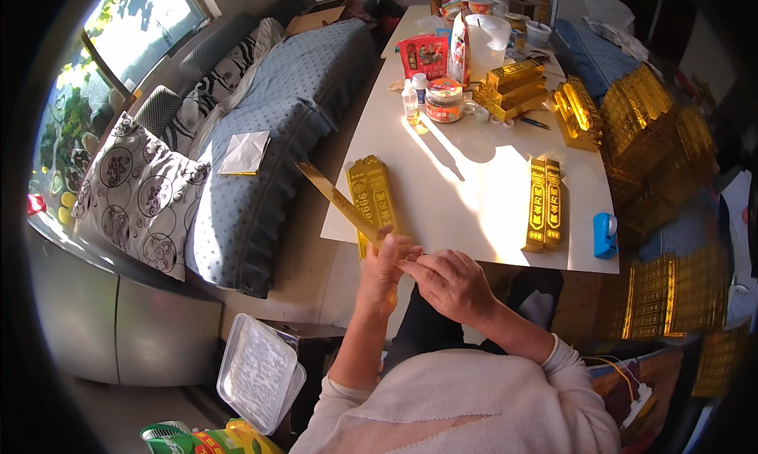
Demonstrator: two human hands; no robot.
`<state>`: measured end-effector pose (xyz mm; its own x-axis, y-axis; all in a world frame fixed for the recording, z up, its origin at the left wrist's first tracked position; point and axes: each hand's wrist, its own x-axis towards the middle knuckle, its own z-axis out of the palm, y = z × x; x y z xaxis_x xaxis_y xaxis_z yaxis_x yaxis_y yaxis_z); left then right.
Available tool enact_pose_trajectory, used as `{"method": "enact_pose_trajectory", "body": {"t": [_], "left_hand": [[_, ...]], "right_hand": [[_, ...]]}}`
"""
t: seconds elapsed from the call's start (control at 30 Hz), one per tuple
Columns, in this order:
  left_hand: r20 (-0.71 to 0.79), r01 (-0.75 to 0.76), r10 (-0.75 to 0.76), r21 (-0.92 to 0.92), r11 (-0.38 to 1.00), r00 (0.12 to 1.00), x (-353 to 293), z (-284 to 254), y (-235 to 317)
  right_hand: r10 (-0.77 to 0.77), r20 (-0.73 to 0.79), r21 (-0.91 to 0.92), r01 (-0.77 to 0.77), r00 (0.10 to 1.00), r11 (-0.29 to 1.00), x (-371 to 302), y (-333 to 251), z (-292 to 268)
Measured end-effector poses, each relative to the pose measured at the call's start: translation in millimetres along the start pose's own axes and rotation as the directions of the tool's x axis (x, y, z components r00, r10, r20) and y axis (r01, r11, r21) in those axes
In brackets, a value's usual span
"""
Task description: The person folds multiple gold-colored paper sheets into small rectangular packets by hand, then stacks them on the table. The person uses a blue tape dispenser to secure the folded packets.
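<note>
My left hand (384, 271) is closed around the lower end of a long, narrow gold paper box (338, 201), which tilts up and away to the left over the table's near left corner. Beside it, my right hand (454, 287) has its fingers pinched together at the box's near end. Whatever lies between those fingertips is too small to make out. Under the held box, flat gold printed paper pieces (377, 184) lie on the white table (450, 209). Two finished-looking gold boxes (545, 205) lie side by side farther right.
A blue tape dispenser or similar small tool (606, 235) stands at the table's right edge. Farther back are a jar (444, 103), small bottles (410, 103), a red pouch (424, 58) and stacked gold boxes (509, 91). More gold boxes (647, 122) pile up right; a sofa (276, 122) stands left.
</note>
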<state>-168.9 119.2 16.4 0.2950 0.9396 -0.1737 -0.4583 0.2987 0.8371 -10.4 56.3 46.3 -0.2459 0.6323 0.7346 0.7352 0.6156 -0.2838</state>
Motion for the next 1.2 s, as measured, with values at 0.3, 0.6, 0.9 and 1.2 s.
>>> {"method": "enact_pose_trajectory", "body": {"t": [0.3, 0.6, 0.9, 1.2], "left_hand": [[0.079, 0.002, -0.006, 0.052, 0.999, 0.997, -5.4, 22.1, -3.5], [0.174, 0.118, -0.117, 0.003, 0.993, 0.978, -5.6, 27.0, 2.4], [0.271, 0.213, -0.210, 0.018, 0.977, 0.939, -5.6, 24.3, 6.1], [0.368, 0.034, 0.005, -0.099, 0.994, 0.930, -6.9, 40.1, 2.9]], "right_hand": [[0.152, -0.001, 0.007, -0.152, 0.988, 0.988, -11.1, 0.6, -20.1], [0.199, -0.055, 0.087, -0.194, 0.979, 0.977, -6.9, 2.8, -36.0], [0.234, -0.060, 0.149, -0.223, 0.970, 0.963, -7.4, -1.8, -36.0], [0.137, -0.049, -0.014, -0.137, 0.989, 0.990, -13.0, -4.2, -34.4]]}}
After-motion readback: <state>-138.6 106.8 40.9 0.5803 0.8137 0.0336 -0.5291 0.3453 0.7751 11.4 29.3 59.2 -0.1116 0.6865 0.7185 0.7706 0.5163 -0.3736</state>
